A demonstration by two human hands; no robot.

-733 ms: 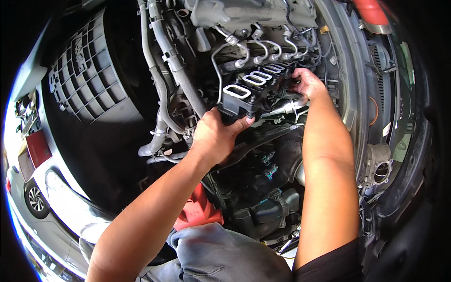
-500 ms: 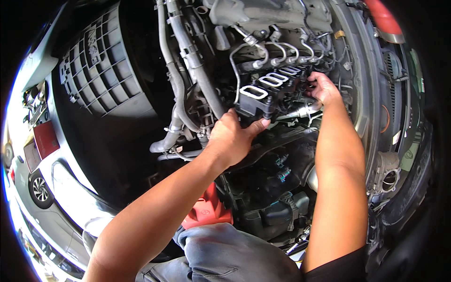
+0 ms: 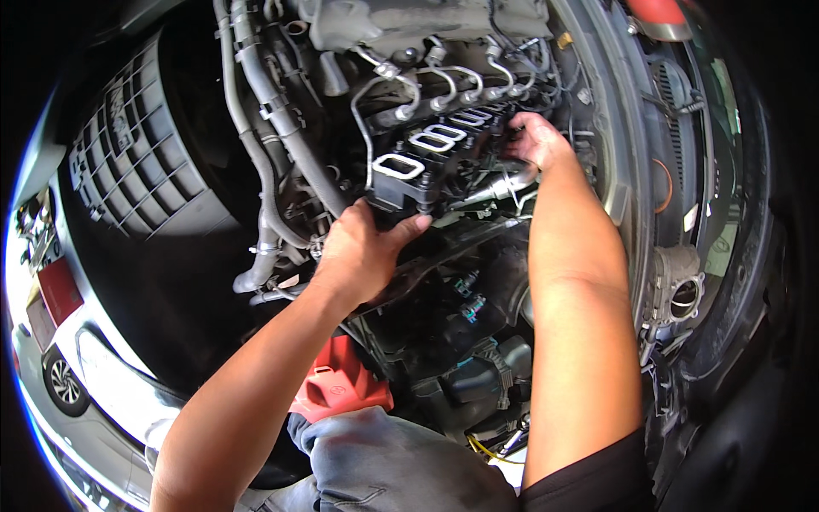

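A long black intake manifold [image 3: 394, 189] lies at a slant in the engine bay, its row of ports facing up. White gaskets [image 3: 380, 165] ring the ports. My left hand [image 3: 360, 254] grips the manifold's near end, thumb along the side toward me and the other fingers partly hidden behind it. At the far end, my right hand [image 3: 541, 145] curls its fingers against the manifold; the fingertips are partly hidden and slightly blurred. Just beyond it run metal fuel pipes [image 3: 444, 75] in curved loops. A silvery metal pipe [image 3: 503, 185] passes beneath my right wrist.
Grey hoses [image 3: 283, 128] run along the left of the engine. Further left stands a ribbed plastic panel [image 3: 141, 141]. A red plastic piece [image 3: 341, 384] sits close to my body. At right, a round metal throttle body [image 3: 680, 290] rests near the bay's edge.
The whole view has shifted, so the engine bay sits further left in it. Both hands stay at the two ends of the manifold, which has moved slightly closer to the fuel pipes.
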